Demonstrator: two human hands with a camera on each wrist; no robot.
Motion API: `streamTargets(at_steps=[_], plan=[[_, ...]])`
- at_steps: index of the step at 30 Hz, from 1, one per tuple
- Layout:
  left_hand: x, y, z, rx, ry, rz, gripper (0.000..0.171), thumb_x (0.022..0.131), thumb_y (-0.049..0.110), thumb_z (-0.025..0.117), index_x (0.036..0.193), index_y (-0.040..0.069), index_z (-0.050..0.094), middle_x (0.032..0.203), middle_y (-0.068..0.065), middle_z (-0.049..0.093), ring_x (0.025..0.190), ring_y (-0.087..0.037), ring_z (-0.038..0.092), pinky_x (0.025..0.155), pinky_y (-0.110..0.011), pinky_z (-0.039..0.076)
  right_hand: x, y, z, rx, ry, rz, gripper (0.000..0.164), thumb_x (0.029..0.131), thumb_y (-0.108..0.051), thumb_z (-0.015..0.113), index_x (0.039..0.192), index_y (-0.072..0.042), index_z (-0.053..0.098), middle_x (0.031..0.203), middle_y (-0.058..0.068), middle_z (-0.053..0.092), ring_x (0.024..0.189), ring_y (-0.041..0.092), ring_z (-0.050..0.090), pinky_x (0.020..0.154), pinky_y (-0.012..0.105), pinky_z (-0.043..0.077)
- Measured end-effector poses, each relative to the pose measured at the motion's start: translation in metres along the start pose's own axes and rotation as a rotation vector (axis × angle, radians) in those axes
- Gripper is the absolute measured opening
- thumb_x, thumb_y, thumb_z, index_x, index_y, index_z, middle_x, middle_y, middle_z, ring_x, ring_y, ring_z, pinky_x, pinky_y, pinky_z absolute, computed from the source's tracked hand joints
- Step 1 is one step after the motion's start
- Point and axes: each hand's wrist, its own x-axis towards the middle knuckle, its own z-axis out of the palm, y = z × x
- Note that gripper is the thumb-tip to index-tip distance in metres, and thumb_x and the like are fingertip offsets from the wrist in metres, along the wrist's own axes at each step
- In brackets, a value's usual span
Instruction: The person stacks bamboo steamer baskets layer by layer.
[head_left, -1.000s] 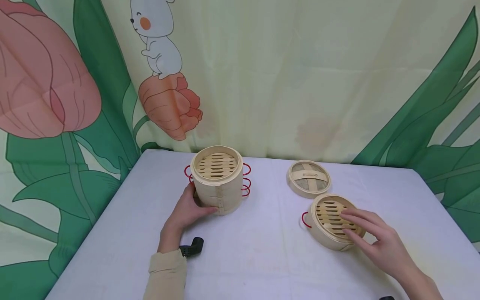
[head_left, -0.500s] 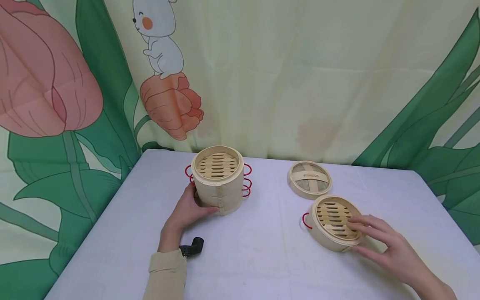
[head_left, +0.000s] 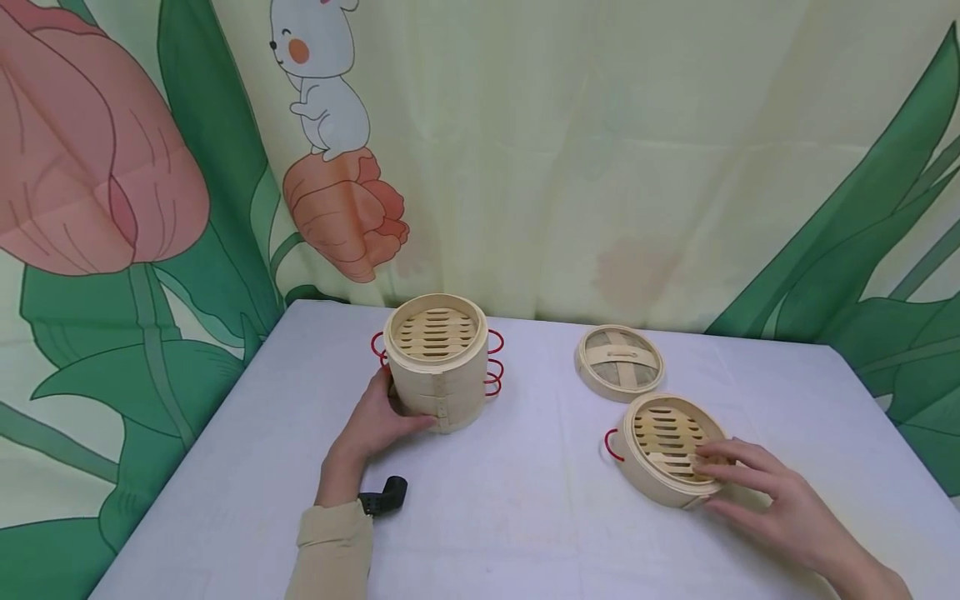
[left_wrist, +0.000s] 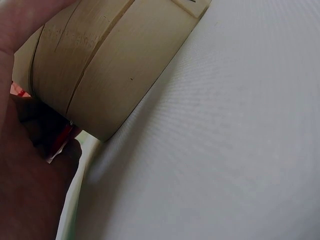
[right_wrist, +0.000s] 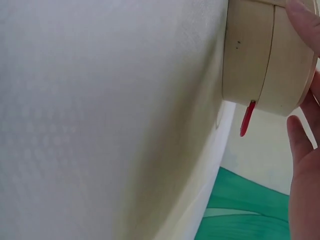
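1. L sleeve (head_left: pixel 330 546), beige, w/ black wrist device (head_left: pixel 384 495) above cuff; sleeve cut off by lower frame edge.
2. R hand (head_left: pixel 787 504): pinching rim of single basket (head_left: pixel 667 446) at its near R side, thumb to outer wall, fingertips over slats.
3. Single basket, qty 1: bamboo, round, shallow, pale; slatted floor; lapped seam on near side. Loc.: R part of white-covered surface (head_left: pixel 510 521). Stands upright, mouth up; wider than tall, axis vert.; slots run approx. L–R. Red handle (right_wrist: pixel 247 119) points L. R rim part. hidden by fingers; basket cut off at top in R wrist view.
4. L hand (head_left: pixel 371 429): wrapped round lower wall of basket stack (head_left: pixel 438 379), thumb across near face. Fingertips behind stack in head view; dark, hard to read in L wrist view.
5. Basket stack: same pale bamboo, slatted top; L of centre, upright, long axis vert., mouth up, slots L–R. Red loops (head_left: pixel 502 341) jut out both sides; no. of tiers can't be told.
6. Lid (head_left: pixel 620 360): round, crossed bands, small strap on top; lies flat just beyond single basket, contact unclear.
7. Backdrop (head_left: pixel 570 167): pale, printed w/ plants & rabbit; rabbit's ears cut off at top.
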Motion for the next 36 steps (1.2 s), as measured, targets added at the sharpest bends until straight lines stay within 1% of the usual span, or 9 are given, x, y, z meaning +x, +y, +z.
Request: streamTargets(at_steps=[4,6,10,13,18,23,28,31,36], plan=[[0.0025,-0.0078,0.0007,-0.002,0.006,0.014,0.107,0.055,0.035,0.091,0.141,0.015,0.030,0.133,-0.005,0.044,0.122,-0.021,0.041,0.102,-0.043,0.031,0.0012,0.0020,0.0012,-0.018,0.020,-0.017,0.054,0.052,0.003,0.087,0.098,-0.023,0.072,0.111,-0.003,0.059,0.113,0.002,0.042,0.094,0.007,0.026],[0.0025,-0.0092,0.0008,0.001,0.012,0.011,0.108,0.053,0.040,0.091,0.140,0.017,0.031,0.132,-0.002,0.045,0.121,-0.019,0.041,0.102,-0.042,0.031,0.0018,0.0024,0.0020,-0.035,0.027,-0.026,0.055,0.051,0.003,0.088,0.096,-0.024,0.072,0.108,-0.005,0.059,0.111,0.002,0.043,0.094,0.007,0.027],[0.0026,-0.0102,0.0014,-0.005,0.019,0.021,0.109,0.051,0.045,0.090,0.139,0.018,0.032,0.130,0.000,0.045,0.119,-0.017,0.042,0.101,-0.042,0.032,0.0009,0.0016,0.0039,-0.054,0.042,-0.048,0.053,0.049,0.001,0.088,0.093,-0.025,0.073,0.102,-0.006,0.059,0.107,0.003,0.044,0.092,0.007,0.029],[0.0031,-0.0111,0.0016,-0.013,0.018,0.042,0.108,0.051,0.045,0.090,0.139,0.018,0.032,0.129,0.002,0.046,0.118,-0.017,0.043,0.100,-0.042,0.033,0.0002,0.0002,0.0055,-0.045,0.049,-0.044,0.051,0.050,-0.001,0.088,0.092,-0.024,0.073,0.100,-0.005,0.059,0.105,0.003,0.043,0.091,0.006,0.029],[0.0032,-0.0120,0.0012,-0.022,0.020,0.051,0.107,0.052,0.043,0.091,0.138,0.018,0.033,0.128,0.003,0.047,0.117,-0.016,0.044,0.100,-0.040,0.033,0.0002,0.0005,0.0063,-0.050,0.049,-0.031,0.051,0.050,0.000,0.088,0.093,-0.025,0.073,0.101,-0.005,0.059,0.104,0.002,0.044,0.090,0.005,0.029],[0.0026,-0.0111,0.0010,-0.022,0.018,0.045,0.109,0.052,0.043,0.091,0.139,0.018,0.031,0.129,0.002,0.046,0.119,-0.016,0.042,0.102,-0.041,0.031,-0.0001,0.0022,0.0060,-0.066,0.051,-0.054,0.053,0.048,0.002,0.088,0.093,-0.024,0.073,0.101,-0.006,0.059,0.103,0.002,0.045,0.089,0.005,0.031],[0.0019,-0.0097,0.0009,-0.020,0.013,0.039,0.108,0.052,0.042,0.091,0.139,0.016,0.031,0.130,-0.001,0.045,0.119,-0.018,0.042,0.101,-0.042,0.032,0.0007,0.0007,0.0070,-0.041,0.070,-0.089,0.052,0.048,0.002,0.087,0.093,-0.020,0.073,0.099,-0.005,0.058,0.101,0.003,0.045,0.089,0.006,0.033],[0.0018,-0.0094,0.0007,0.002,0.016,0.035,0.109,0.052,0.043,0.090,0.139,0.015,0.031,0.130,-0.002,0.045,0.119,-0.019,0.042,0.101,-0.042,0.032,0.0019,-0.0016,0.0070,-0.034,0.081,-0.100,0.051,0.049,0.002,0.087,0.094,-0.020,0.073,0.098,-0.006,0.058,0.099,0.004,0.046,0.088,0.007,0.034],[0.0024,-0.0103,0.0003,0.027,0.020,0.037,0.112,0.052,0.046,0.089,0.141,0.014,0.029,0.131,-0.003,0.043,0.120,-0.020,0.041,0.101,-0.042,0.032,0.0038,-0.0076,0.0069,-0.063,0.088,-0.057,0.052,0.050,0.001,0.088,0.094,-0.022,0.073,0.097,-0.010,0.056,0.098,0.003,0.044,0.085,0.006,0.033]])
